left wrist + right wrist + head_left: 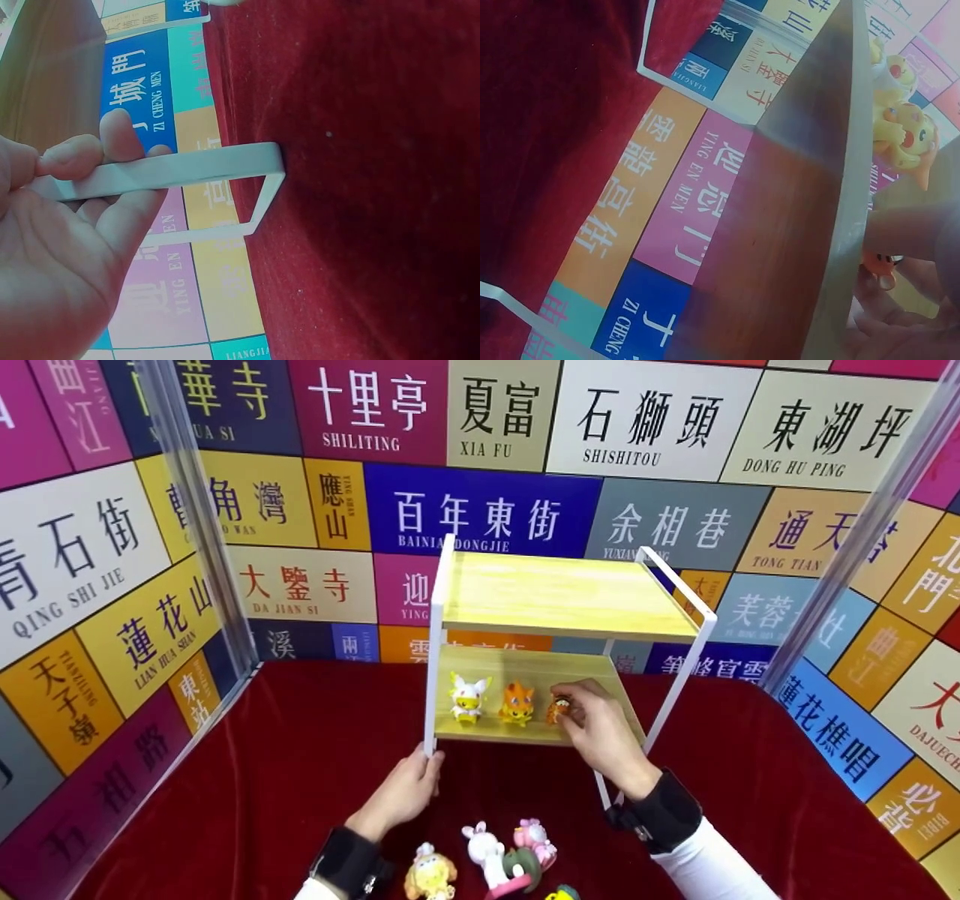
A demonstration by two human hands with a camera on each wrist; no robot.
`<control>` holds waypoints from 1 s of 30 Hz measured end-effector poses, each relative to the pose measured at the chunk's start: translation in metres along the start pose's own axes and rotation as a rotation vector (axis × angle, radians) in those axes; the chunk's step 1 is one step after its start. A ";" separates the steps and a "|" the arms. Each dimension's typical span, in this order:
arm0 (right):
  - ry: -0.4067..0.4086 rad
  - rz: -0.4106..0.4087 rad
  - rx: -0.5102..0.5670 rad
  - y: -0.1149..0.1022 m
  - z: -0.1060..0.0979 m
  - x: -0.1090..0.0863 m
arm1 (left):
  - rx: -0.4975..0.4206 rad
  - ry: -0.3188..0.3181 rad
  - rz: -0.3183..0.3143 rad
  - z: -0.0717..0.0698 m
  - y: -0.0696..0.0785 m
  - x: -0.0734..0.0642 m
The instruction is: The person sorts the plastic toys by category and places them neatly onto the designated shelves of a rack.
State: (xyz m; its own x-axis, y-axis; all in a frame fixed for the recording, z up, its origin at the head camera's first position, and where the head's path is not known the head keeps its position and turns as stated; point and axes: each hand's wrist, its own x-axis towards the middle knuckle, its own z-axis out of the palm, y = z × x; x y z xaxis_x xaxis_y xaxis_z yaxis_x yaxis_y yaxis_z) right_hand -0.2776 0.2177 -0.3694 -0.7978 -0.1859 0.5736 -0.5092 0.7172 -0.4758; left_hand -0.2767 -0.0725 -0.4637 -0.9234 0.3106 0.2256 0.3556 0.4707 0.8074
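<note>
A small two-tier shelf (562, 592) with wooden boards and a white frame stands in the middle of the head view. My left hand (401, 789) grips the front left leg of its frame, and the left wrist view shows fingers and thumb around the white bar (217, 166). On the lower board, my right hand (607, 731) pinches a small orange-and-dark figurine (559, 709), partly hidden by the fingers. To its left on that board stand an orange-hooded yellow figurine (517, 705) and a white-hooded yellow figurine (466, 699).
Several more figurines lie on the red cloth (300, 735) near me: a cream-and-orange one (431, 874), a white rabbit (486, 855) and a pink one (534, 840). Behind the shelf rise walls of coloured name panels (480, 514).
</note>
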 end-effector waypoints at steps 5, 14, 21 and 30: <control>-0.003 -0.018 -0.003 0.000 0.001 0.000 | 0.006 0.001 0.005 -0.001 -0.001 0.001; -0.008 -0.028 -0.019 0.000 0.002 0.000 | 0.002 0.002 0.005 0.000 0.000 0.001; -0.013 -0.013 -0.023 -0.001 0.001 0.001 | 0.020 -0.001 0.015 -0.002 0.000 0.001; -0.006 -0.015 -0.040 -0.001 0.002 0.000 | 0.014 -0.006 0.010 -0.001 -0.001 -0.001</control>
State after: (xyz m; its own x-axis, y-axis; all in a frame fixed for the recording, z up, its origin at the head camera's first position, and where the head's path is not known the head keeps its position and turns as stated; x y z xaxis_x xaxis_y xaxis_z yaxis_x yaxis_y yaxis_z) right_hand -0.2778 0.2160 -0.3703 -0.7922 -0.2010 0.5762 -0.5079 0.7406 -0.4400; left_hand -0.2766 -0.0740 -0.4636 -0.9190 0.3200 0.2304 0.3668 0.4793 0.7973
